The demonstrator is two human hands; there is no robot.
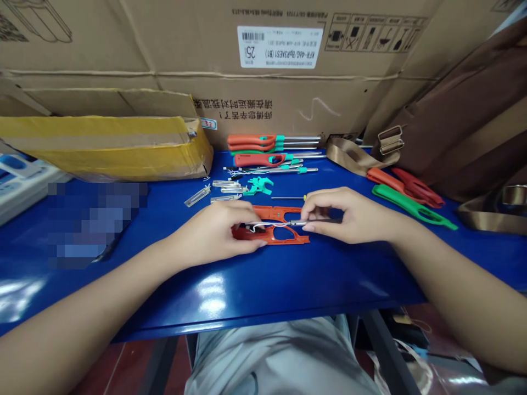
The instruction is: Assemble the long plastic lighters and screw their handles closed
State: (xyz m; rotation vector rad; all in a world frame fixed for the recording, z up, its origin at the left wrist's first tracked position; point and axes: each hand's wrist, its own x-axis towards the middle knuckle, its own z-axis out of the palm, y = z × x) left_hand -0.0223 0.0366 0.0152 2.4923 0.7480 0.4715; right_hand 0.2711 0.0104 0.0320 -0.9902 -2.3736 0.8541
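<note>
My left hand (220, 230) is closed around the left end of an orange lighter casing half (269, 236), its thumb along the near edge. A black part with thin white wires (269, 223) lies at those fingertips; my fingers hide some of it. Between the thumb and fingers of my right hand (349, 214) is a metal lighter tube (296, 223), held level, with the wires running to its left end. A second orange casing half (269, 212) lies just behind. Beyond it rests a thin screwdriver (288, 198), its yellow tip end beside my right fingers.
Behind the hands lie clear fuel tanks (226, 186), turquoise plastic parts (259, 186) and several orange lighters (251, 144) with metal tubes. Orange, red and green casings (411, 206) sit at right by a brown strap (349, 156). A yellow-taped box (164, 148) stands at left, large cardboard (288, 88) behind.
</note>
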